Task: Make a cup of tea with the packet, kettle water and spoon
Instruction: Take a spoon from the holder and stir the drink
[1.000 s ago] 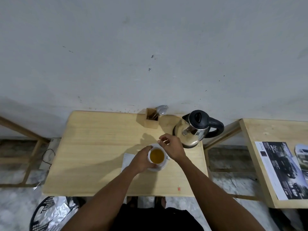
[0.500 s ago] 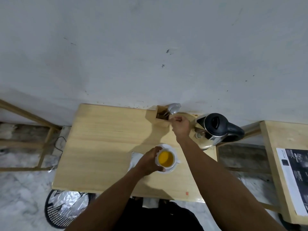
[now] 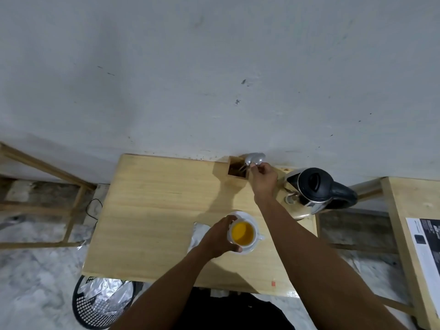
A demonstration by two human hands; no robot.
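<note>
Cup (image 3: 242, 233): white, full of amber tea, sitting on a white saucer (image 3: 250, 216) toward the near side of the wooden table (image 3: 152, 210).
Left hand (image 3: 220, 236): wrapped around the cup's left side, fingers curled on the rim and wall, gripping it steady.
Right hand (image 3: 263, 179): stretched beyond the cup to the table's back edge, fingertips pinched on a spoon (image 3: 254, 159) just under its bowl.
Spoon: bowl up, handle down inside the wooden holder (image 3: 238, 170), more cutlery beside it in there.
Wooden holder: beyond the cup, up against the wall.
Kettle (image 3: 314, 189): steel body, black lid and handle, standing beyond and right of the cup, close to the right wrist.
Packet (image 3: 198, 236): silvery, flat on the table just left of the cup, partly hidden under the left hand.
Basket (image 3: 102, 303): black mesh, on the floor nearer than the cup and to its left, crumpled foil inside.
Second table (image 3: 409, 234): well right of the cup, printed sheet (image 3: 426, 256) lying on top.
</note>
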